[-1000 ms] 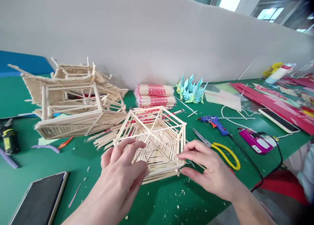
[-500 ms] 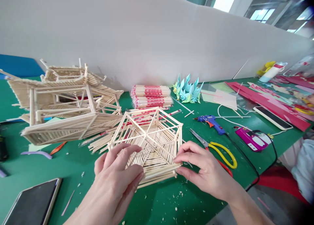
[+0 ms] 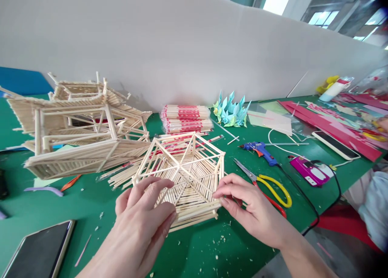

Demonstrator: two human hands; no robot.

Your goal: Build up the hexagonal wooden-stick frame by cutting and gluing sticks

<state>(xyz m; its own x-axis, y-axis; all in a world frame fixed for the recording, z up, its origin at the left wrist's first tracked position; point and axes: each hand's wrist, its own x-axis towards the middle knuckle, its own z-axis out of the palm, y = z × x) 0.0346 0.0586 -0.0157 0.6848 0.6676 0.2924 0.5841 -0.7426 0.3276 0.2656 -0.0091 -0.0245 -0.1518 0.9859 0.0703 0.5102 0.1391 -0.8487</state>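
Observation:
A many-sided frame of pale wooden sticks (image 3: pixel 181 164), with a slatted floor and spokes meeting at the top, stands on the green table. My left hand (image 3: pixel 145 209) is curled round its front left corner, thumb at the front edge and fingers over the side; the exact contact is partly hidden. At the front right corner, the fingers and thumb of my right hand (image 3: pixel 242 201) close on the end of a stick along the front edge. Right of the frame lie scissors (image 3: pixel 266 185) with yellow and red handles and a blue glue gun (image 3: pixel 259 151).
A larger stick building model (image 3: pixel 75 136) stands at left. Behind the frame are packs of wrapped sticks (image 3: pixel 186 119) and blue folded paper (image 3: pixel 232 110). A phone (image 3: pixel 39 247) lies front left, a purple box (image 3: pixel 309 170) with a black cord at right. Someone sits far right.
My right thumb and fingers have shifted slightly at the front right corner. My left hand and the frame keep nearly the same position; the view has moved a little.

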